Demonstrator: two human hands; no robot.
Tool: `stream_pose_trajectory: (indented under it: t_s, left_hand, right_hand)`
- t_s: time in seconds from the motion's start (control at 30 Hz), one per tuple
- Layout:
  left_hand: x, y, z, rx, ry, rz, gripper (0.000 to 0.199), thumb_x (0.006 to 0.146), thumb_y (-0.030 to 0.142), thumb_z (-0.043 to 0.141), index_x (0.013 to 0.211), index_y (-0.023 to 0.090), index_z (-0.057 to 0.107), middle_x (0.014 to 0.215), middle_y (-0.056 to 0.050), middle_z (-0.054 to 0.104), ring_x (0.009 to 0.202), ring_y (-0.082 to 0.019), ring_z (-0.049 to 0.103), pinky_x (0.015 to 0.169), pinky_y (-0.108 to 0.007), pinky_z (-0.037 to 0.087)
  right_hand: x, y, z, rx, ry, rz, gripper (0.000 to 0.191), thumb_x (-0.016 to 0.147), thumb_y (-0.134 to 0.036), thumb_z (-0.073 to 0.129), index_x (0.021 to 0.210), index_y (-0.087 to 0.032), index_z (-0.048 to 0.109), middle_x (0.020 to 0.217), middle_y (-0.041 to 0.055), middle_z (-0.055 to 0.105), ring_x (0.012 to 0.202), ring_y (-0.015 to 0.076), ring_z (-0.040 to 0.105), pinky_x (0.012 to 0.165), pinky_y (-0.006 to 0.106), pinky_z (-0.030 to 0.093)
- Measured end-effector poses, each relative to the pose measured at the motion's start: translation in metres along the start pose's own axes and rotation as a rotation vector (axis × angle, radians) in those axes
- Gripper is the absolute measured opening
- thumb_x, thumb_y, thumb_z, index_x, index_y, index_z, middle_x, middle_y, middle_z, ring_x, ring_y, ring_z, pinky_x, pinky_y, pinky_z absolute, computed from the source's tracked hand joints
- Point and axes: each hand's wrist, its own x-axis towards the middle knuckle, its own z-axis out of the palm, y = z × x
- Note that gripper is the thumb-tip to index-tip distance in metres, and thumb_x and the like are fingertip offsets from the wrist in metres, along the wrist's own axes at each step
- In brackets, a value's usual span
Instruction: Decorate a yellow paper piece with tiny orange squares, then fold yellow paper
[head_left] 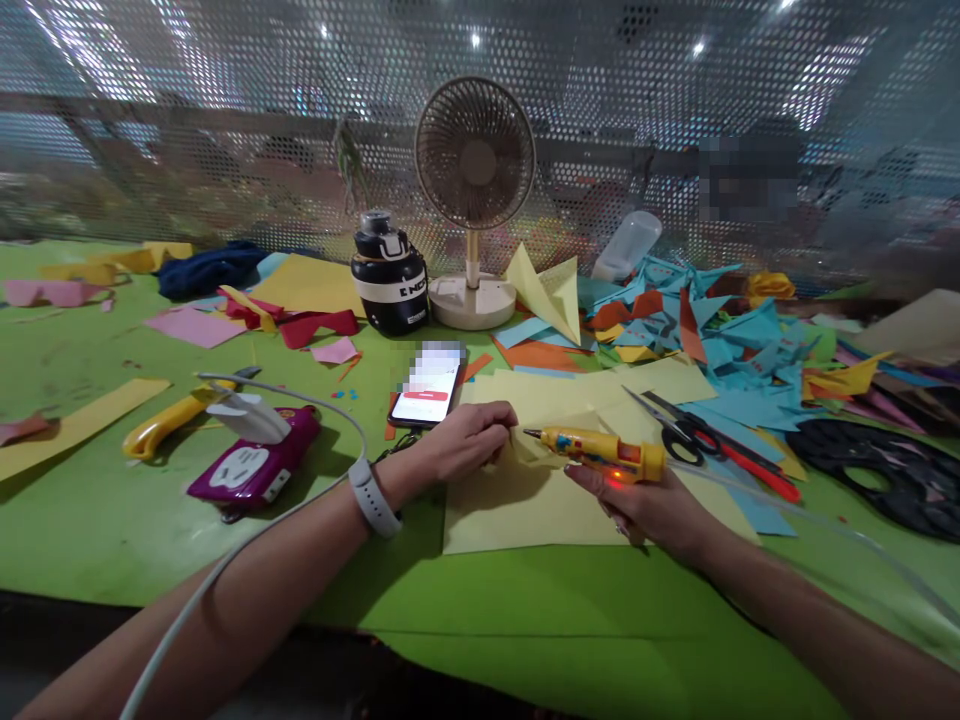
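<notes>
My right hand (626, 505) is wrapped round a yellow glue gun (600, 453) with a lit red light, its dark nozzle pointing left. Just left of that nozzle, my left hand (472, 438) has its fingers curled at a piece of pale yellow paper (536, 442); how firmly it pinches the paper is hard to see. Beneath both hands lie pale yellow sheets (487, 520) on the green table. A phone (429, 385) with its screen lit lies beyond my left hand.
Scissors (694, 440) and a red-handled cutter (757, 472) lie to the right, before a pile of blue paper pieces (757, 340). A fan (476, 165) and bottle (390, 280) stand behind. A purple power strip (255, 465) and white cable (247, 545) are at left.
</notes>
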Motion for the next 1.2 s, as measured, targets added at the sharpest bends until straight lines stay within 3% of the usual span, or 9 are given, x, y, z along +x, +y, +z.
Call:
stream_pose_trajectory:
  t_s: [0.3, 1.2]
  left_hand:
    - [-0.0007, 0.0002, 0.0003, -0.007, -0.008, 0.007, 0.014, 0.08, 0.016, 0.037, 0.074, 0.019, 0.049, 0.056, 0.003, 0.052, 0.053, -0.012, 0.048, 0.051, -0.022, 0.037]
    - [-0.002, -0.001, 0.0007, 0.016, -0.013, 0.046, 0.014, 0.079, 0.014, 0.038, 0.076, 0.019, 0.051, 0.058, 0.003, 0.053, 0.055, -0.012, 0.049, 0.052, -0.022, 0.037]
  right_hand:
    - [-0.0009, -0.0033, 0.0006, -0.051, 0.004, 0.057, 0.04, 0.071, -0.058, 0.066, 0.081, -0.019, 0.068, 0.039, -0.0075, 0.042, 0.034, 0.0071, 0.038, 0.032, 0.018, 0.033]
    - [-0.0023, -0.0038, 0.0008, -0.046, -0.001, 0.023, 0.049, 0.07, -0.061, 0.066, 0.096, -0.019, 0.07, 0.039, -0.0081, 0.043, 0.033, 0.0066, 0.038, 0.031, 0.018, 0.036]
